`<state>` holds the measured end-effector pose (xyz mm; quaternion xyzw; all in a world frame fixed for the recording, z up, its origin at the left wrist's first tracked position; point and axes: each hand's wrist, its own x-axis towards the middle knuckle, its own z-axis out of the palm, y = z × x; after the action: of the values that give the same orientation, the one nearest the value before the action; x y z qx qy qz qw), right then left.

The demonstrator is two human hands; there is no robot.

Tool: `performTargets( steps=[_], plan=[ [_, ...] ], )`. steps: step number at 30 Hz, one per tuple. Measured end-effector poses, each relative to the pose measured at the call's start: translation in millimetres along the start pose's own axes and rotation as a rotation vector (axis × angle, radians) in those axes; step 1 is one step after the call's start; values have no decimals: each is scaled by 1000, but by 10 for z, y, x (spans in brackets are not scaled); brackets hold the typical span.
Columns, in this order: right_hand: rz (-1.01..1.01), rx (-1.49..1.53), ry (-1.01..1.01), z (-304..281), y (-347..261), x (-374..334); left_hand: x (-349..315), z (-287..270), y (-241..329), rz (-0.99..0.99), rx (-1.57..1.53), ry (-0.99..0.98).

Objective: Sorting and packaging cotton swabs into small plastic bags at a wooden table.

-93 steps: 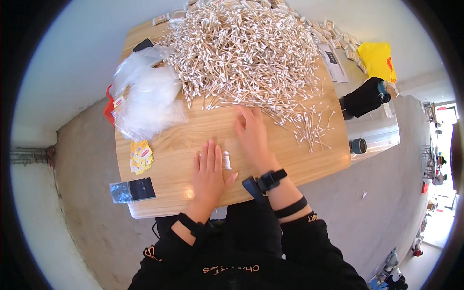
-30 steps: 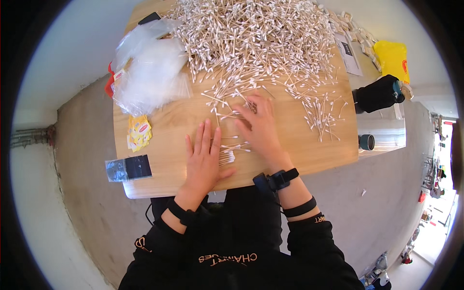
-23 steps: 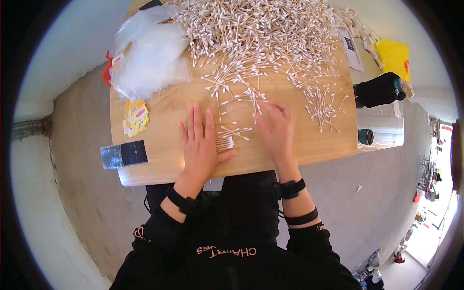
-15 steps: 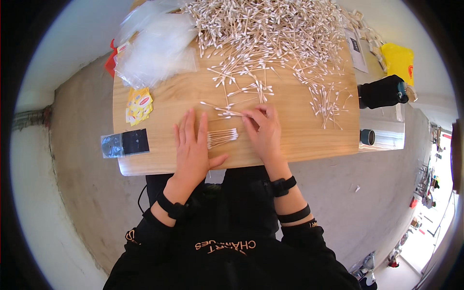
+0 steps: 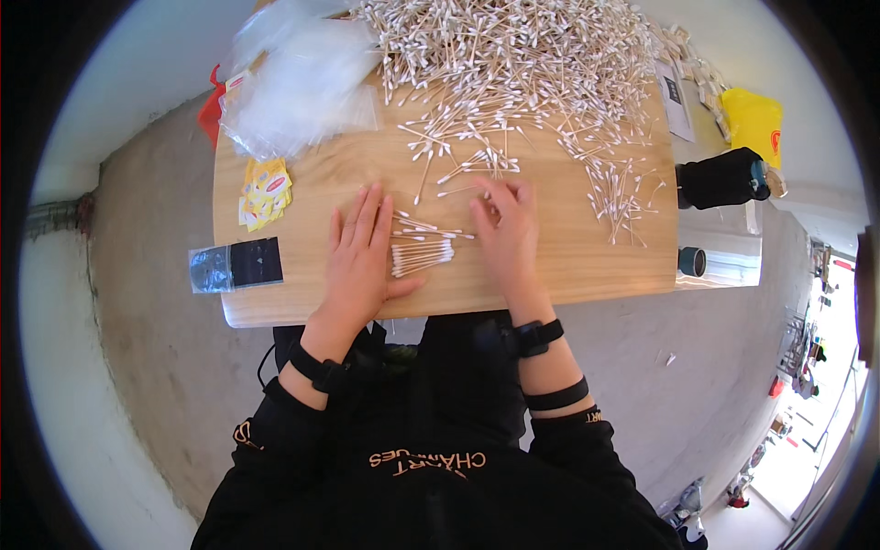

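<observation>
My left hand (image 5: 357, 257) lies flat on the table with its fingers stretched out, open. Against its thumb side sits a neat row of cotton swabs (image 5: 422, 258), side by side. A few more swabs (image 5: 426, 226) lie slantwise just beyond that row. To the right, my right hand (image 5: 506, 234) is curled, its index finger and thumb at the end of a single cotton swab (image 5: 456, 192), which points left. The fingertips partly hide that end. Farther out lies a large heap of loose cotton swabs (image 5: 513, 55), with some strays on its near side.
Clear plastic bags (image 5: 302, 92) are piled at the far left of the wooden table (image 5: 321, 192). Nearer are yellow-and-white cards (image 5: 266, 192) and a black-and-clear packet (image 5: 238, 265). Past the right edge are a black-covered bottle (image 5: 724, 178), a dark cup (image 5: 693, 261) and a yellow bag (image 5: 753, 119).
Several swabs beside my right hand have come nearer, next to the row. My right hand has moved slightly away from me to another swab. My left hand stays beside the row.
</observation>
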<state>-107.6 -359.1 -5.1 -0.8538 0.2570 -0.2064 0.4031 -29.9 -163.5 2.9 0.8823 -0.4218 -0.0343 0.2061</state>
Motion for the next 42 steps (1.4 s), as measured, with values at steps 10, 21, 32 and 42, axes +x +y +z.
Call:
performTargets(
  steps=[10,21,32,42],
  plan=[
    [-7,-287,-141,-91,42,144,73,31,139,-51,10,8],
    [54,-197,-109,-218,15,20,-184,18,268,-18,34,-170],
    [77,-47,79,-387,197,-136,24,107,561,-105,61,-198],
    [305,-44,599,-585,741,-103,127,250,641,4,22,-184]
  ],
)
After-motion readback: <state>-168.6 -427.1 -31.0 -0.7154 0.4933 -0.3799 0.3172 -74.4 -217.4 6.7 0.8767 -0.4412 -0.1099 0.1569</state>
